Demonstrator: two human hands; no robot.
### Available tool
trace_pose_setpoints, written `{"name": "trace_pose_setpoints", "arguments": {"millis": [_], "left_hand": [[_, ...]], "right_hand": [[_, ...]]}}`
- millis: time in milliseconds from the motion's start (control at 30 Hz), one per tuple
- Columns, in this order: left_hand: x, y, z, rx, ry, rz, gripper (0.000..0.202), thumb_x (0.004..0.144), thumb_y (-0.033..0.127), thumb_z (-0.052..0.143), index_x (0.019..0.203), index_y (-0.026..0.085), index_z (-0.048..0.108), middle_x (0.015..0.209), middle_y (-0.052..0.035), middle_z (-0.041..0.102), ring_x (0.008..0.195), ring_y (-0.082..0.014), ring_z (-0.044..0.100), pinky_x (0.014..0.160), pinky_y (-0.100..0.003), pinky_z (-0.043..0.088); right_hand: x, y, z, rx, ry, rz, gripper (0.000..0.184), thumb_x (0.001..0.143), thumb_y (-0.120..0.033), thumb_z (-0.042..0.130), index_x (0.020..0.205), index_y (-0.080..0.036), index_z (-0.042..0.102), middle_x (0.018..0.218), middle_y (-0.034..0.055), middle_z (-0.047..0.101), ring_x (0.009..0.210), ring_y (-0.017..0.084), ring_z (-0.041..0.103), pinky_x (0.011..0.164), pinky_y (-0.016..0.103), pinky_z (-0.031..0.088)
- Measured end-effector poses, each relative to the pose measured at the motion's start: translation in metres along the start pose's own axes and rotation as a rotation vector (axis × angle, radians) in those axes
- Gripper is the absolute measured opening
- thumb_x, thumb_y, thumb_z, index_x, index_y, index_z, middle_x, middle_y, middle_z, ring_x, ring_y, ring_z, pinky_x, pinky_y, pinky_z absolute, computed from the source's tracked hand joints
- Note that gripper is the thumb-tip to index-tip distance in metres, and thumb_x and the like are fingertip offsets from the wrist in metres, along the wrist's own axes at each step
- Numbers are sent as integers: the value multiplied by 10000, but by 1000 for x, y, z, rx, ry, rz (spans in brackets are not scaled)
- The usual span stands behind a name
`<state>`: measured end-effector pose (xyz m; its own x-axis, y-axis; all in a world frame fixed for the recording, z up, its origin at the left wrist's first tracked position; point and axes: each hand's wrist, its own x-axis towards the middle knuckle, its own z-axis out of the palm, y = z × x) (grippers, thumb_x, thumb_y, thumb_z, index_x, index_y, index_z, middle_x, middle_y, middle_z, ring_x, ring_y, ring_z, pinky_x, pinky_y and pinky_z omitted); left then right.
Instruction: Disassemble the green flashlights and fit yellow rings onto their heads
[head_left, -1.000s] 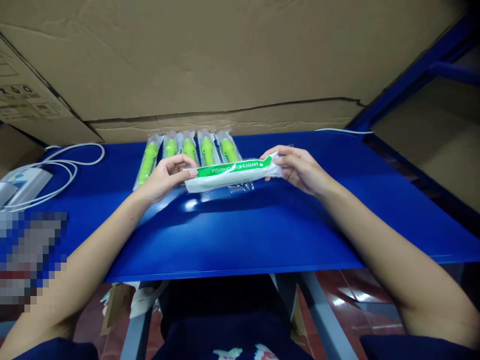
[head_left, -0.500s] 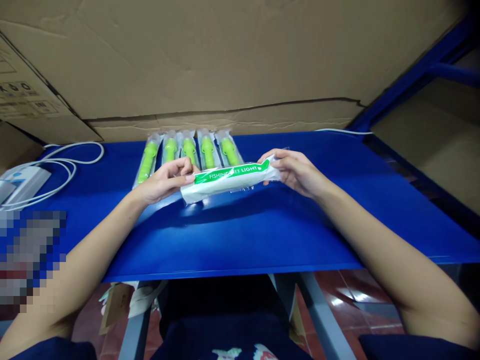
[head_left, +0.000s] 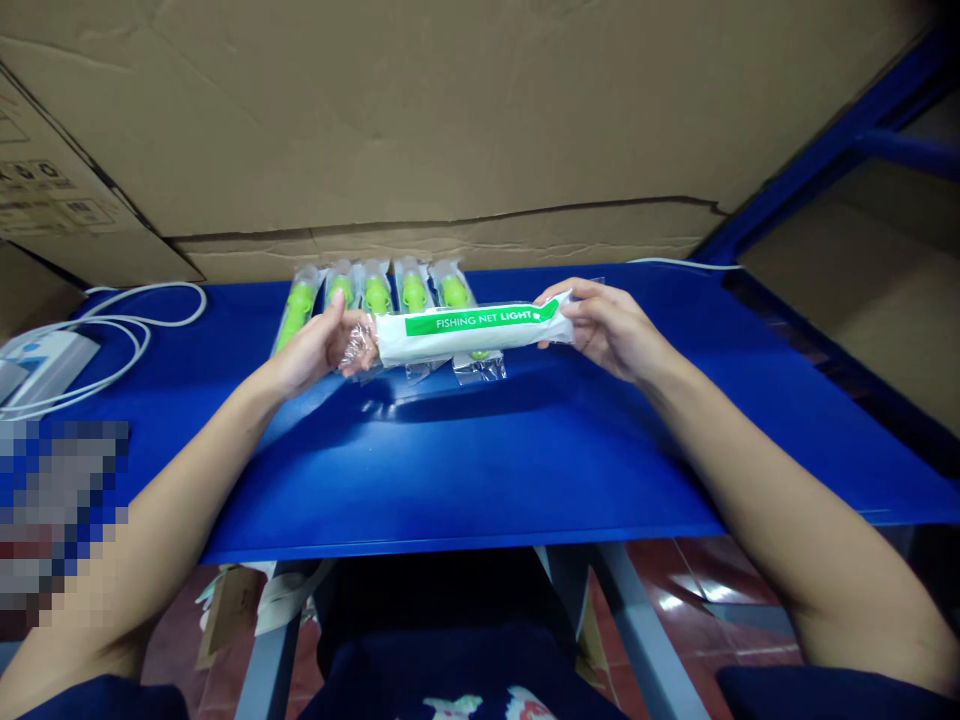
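Observation:
I hold a long white packet with a green band reading "FISHING NET LIGHT" level above the blue table. My left hand pinches its crinkled clear end on the left. The packet's right end sits in the closed fingers of my right hand. Behind the packet, a row of several green lights in clear bags lies side by side at the table's far edge.
Flattened cardboard sheets stand against the back. A white device with a looped white cable lies at the far left. A blue frame rail runs along the right. A blurred patch covers the lower left.
Both hands have lifted the packet and carried it slightly away from me and to the right; it now sits level, with its label facing me more squarely.

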<state>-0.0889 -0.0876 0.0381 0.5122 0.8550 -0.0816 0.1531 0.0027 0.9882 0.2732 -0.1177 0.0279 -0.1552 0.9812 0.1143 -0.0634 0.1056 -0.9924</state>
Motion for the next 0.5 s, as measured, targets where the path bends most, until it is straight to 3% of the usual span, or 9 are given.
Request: {"name": "trace_pose_setpoints", "arguments": {"millis": [100,200,367,500], "left_hand": [[-1,2,-5,53,-39,-79,589,938,733,622,776,167,630,726,-98,734,510,-131,569,537,-285,425],[-3,5,-6,103,-11,-120,395,842,511,825,849,167,630,765,-84,773,574,-136,655,537,-243,416],[-4,8,-7,122,29,-108,517,701,396,952,1047,178,636,656,23,720,548,-93,611,533,-205,421],[-4,7,-7,140,111,-151,585,661,324,979,1112,167,641,704,10,765,590,-101,649,581,-212,480]], "right_hand": [[1,-1,-5,-21,7,-24,190,750,-298,793,920,-220,762,853,48,731,756,175,708,698,321,661],[0,-1,-6,-65,10,-23,211,760,-341,808,938,-241,758,862,46,743,760,190,718,743,362,680],[-1,4,-9,-129,12,-33,257,806,-395,815,1005,-247,745,921,54,762,878,227,769,866,414,696],[-2,9,-11,-122,-39,-21,300,830,-424,836,1056,-242,757,1045,58,792,971,226,790,955,418,684]]}}
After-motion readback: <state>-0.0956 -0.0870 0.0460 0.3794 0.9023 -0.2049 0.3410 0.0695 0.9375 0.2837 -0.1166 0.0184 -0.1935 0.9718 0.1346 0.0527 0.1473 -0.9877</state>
